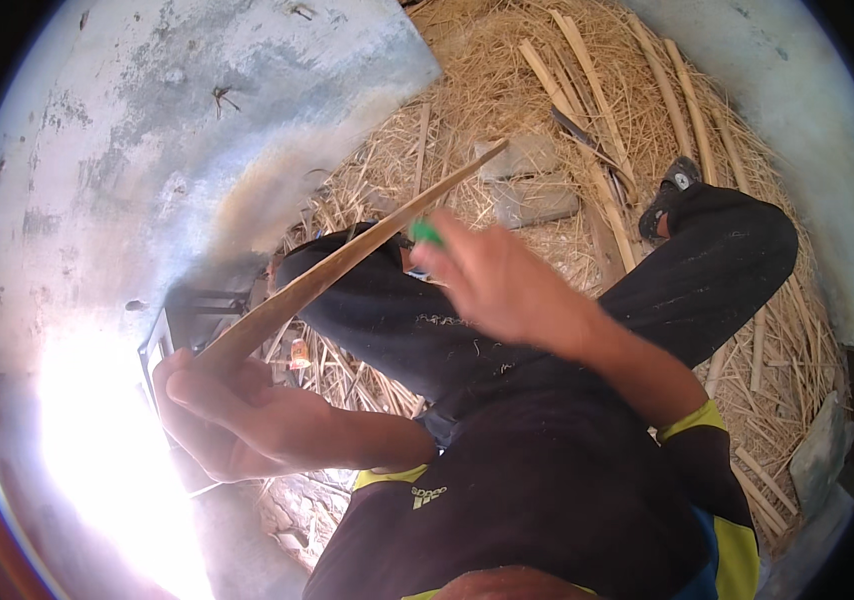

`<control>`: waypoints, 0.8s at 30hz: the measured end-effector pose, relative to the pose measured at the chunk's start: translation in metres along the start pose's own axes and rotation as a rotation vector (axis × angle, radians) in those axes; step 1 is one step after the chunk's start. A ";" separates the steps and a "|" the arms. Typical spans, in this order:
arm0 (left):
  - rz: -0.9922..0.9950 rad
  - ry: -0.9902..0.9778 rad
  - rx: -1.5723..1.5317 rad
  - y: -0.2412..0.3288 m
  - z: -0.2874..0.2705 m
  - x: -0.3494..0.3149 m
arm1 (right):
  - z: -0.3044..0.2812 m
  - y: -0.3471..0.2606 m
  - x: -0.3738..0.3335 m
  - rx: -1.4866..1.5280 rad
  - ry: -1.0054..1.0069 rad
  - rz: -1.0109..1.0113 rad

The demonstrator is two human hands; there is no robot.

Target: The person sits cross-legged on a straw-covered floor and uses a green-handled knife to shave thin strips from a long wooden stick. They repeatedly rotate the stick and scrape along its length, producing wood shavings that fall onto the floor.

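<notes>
A long, flat strip of pale brown bamboo or wood [349, 256] slants across the view, its far end narrowing to a point. My left hand [242, 415] is closed around the strip's near end at the lower left. Close to the strip's middle, on its right side, my right hand [502, 285] is closed and smeared by motion. A green object [426, 232], possibly a tool handle, shows at its fingers; the rest of it is hidden. Whether it touches the strip I cannot tell.
My legs in black trousers [712, 275] are spread around the work. Straw and shavings [467, 60] cover the floor, with several long poles [587, 75] at the far right. Stone blocks [537, 200] lie ahead. A pale wall [147, 130] stands on the left.
</notes>
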State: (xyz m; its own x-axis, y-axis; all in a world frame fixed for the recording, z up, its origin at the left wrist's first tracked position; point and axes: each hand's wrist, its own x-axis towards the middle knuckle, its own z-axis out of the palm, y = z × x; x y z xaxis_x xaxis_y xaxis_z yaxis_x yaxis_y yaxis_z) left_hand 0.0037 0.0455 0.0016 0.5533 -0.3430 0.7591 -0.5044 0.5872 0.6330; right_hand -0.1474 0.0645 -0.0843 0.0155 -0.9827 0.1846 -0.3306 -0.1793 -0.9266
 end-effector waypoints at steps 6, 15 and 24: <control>0.002 -0.004 -0.034 0.008 0.000 -0.009 | 0.018 0.001 -0.008 -0.288 0.121 -0.018; 0.039 -0.164 0.065 0.009 -0.005 -0.005 | 0.006 0.030 -0.016 -0.563 0.146 0.034; -0.012 -0.162 0.068 0.001 -0.004 -0.008 | 0.009 0.055 -0.017 -0.590 0.139 0.114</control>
State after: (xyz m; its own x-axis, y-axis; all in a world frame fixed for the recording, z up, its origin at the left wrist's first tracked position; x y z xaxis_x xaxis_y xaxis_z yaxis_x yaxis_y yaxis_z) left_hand 0.0016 0.0515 -0.0046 0.4482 -0.4672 0.7622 -0.5450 0.5330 0.6472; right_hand -0.1576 0.0709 -0.1412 -0.1607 -0.9718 0.1727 -0.7897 0.0216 -0.6132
